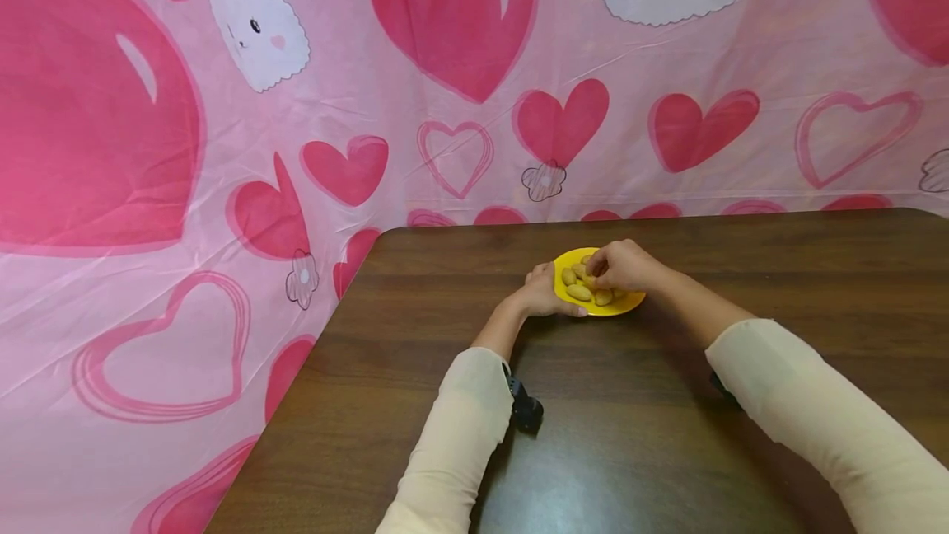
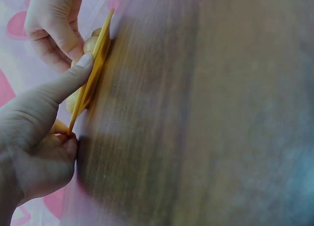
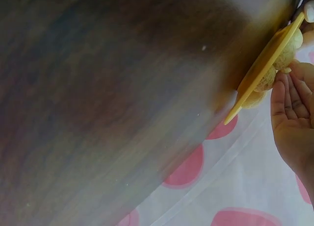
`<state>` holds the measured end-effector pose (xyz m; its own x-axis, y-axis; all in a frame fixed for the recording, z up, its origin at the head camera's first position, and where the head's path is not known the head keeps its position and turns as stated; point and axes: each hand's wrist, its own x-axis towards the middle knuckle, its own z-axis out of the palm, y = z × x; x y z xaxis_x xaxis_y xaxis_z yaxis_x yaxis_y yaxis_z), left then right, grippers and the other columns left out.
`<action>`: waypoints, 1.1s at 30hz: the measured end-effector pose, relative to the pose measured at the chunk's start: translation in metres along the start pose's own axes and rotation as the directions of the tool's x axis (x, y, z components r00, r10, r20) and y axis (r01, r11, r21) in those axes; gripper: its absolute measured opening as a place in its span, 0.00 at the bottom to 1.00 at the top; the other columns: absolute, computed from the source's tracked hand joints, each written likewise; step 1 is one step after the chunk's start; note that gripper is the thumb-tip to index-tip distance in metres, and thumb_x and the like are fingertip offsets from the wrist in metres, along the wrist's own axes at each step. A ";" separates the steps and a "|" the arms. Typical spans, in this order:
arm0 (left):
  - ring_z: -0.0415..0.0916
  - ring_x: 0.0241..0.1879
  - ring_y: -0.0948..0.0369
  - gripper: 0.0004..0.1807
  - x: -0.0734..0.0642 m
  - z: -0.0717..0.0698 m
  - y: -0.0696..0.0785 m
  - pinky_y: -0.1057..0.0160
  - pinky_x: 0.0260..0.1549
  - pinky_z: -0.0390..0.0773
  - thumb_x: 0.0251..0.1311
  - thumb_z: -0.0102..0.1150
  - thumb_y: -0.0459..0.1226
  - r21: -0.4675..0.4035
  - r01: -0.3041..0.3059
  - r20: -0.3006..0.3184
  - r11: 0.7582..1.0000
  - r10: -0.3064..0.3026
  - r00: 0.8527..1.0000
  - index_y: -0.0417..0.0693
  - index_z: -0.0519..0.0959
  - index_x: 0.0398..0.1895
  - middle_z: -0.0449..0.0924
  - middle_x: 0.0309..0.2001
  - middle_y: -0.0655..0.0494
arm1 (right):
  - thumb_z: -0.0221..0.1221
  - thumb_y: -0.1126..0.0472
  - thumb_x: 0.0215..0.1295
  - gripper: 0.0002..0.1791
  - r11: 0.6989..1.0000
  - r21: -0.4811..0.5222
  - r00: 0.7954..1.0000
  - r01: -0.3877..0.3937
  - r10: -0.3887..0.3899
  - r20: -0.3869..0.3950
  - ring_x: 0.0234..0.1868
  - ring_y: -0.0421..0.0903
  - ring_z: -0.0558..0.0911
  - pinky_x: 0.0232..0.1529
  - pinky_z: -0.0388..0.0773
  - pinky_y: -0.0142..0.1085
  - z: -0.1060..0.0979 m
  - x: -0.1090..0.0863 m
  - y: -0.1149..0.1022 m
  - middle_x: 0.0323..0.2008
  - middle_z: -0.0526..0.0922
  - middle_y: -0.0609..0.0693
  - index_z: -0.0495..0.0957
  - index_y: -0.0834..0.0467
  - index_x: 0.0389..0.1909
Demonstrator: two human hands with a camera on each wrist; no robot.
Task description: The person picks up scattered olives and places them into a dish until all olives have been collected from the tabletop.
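A yellow plate (image 1: 614, 306) sits on the table near its far side, bearing several small, oval, tan potatoes (image 1: 579, 292). My left hand (image 1: 544, 291) grips the plate's left rim; in the left wrist view its thumb (image 2: 73, 81) lies along the edge and the other fingers are partly hidden beyond it. From the right, my right hand (image 1: 626, 264) reaches over the plate, its fingertips pinching one of the potatoes. The right wrist view shows thumb and fingers (image 3: 282, 91) meeting at a potato (image 3: 283, 59), partly covered by them.
The dark brown wooden table (image 1: 593, 452) extends toward me and to the right, with its left edge running diagonally. Behind it hangs a pink cloth (image 1: 460, 163) printed with hearts and rabbits. A black wrist camera (image 1: 525, 409) is strapped to the left forearm.
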<state>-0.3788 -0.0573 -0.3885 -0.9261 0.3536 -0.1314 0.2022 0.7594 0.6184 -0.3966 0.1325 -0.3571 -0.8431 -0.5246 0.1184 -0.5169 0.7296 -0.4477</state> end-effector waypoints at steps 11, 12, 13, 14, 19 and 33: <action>0.47 0.65 0.54 0.57 0.000 0.000 0.000 0.53 0.63 0.54 0.45 0.68 0.52 -0.015 0.007 -0.004 1.000 -0.007 1.000 0.42 0.44 0.72 0.46 0.70 0.49 | 0.65 0.68 0.53 0.05 1.000 -0.010 1.000 -0.010 0.010 0.001 0.35 0.48 0.79 0.39 0.78 0.40 0.002 0.000 0.000 0.29 0.84 0.50 0.83 0.62 0.32; 0.47 0.65 0.54 0.57 -0.001 0.000 0.001 0.53 0.63 0.54 0.45 0.68 0.52 -0.016 0.007 -0.004 1.000 -0.007 1.000 0.42 0.44 0.72 0.46 0.70 0.49 | 0.65 0.68 0.53 0.05 1.000 -0.009 1.000 -0.013 0.013 0.001 0.35 0.48 0.79 0.40 0.78 0.40 0.002 0.000 0.000 0.29 0.84 0.50 0.84 0.62 0.32; 0.47 0.65 0.54 0.57 -0.001 0.000 0.001 0.53 0.63 0.54 0.45 0.68 0.52 -0.017 0.006 -0.003 1.000 -0.007 1.000 0.42 0.44 0.72 0.46 0.70 0.49 | 0.65 0.67 0.53 0.05 1.000 -0.009 1.000 -0.010 0.010 0.001 0.35 0.48 0.79 0.40 0.78 0.40 0.003 0.000 0.000 0.29 0.84 0.50 0.84 0.62 0.32; 0.47 0.65 0.54 0.57 -0.002 0.000 0.001 0.54 0.63 0.54 0.45 0.68 0.52 -0.017 0.007 -0.004 1.000 -0.007 1.000 0.42 0.44 0.72 0.46 0.70 0.49 | 0.65 0.67 0.53 0.05 1.000 -0.008 1.000 -0.010 0.010 0.001 0.35 0.48 0.79 0.39 0.78 0.40 0.003 0.000 0.000 0.29 0.83 0.50 0.84 0.61 0.32; 0.46 0.65 0.54 0.58 -0.001 0.001 0.001 0.55 0.63 0.54 0.45 0.69 0.52 -0.009 0.012 -0.010 1.000 -0.012 1.000 0.42 0.44 0.72 0.45 0.70 0.50 | 0.65 0.67 0.53 0.06 1.000 -0.002 1.000 -0.010 0.010 0.005 0.33 0.46 0.78 0.38 0.78 0.38 0.002 -0.001 0.000 0.28 0.83 0.48 0.83 0.61 0.33; 0.48 0.65 0.54 0.58 0.000 0.001 0.000 0.56 0.63 0.55 0.44 0.69 0.53 0.011 0.002 -0.015 1.000 -0.002 1.000 0.42 0.45 0.72 0.47 0.69 0.49 | 0.66 0.67 0.52 0.09 0.999 0.050 1.000 0.001 0.000 -0.022 0.35 0.47 0.80 0.39 0.78 0.39 -0.003 -0.005 0.000 0.31 0.83 0.51 0.83 0.64 0.36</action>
<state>-0.3786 -0.0568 -0.3889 -0.9311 0.3439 -0.1212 0.2035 0.7659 0.6099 -0.3927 0.1366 -0.3547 -0.8462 -0.5149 0.1374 -0.5096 0.7062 -0.4915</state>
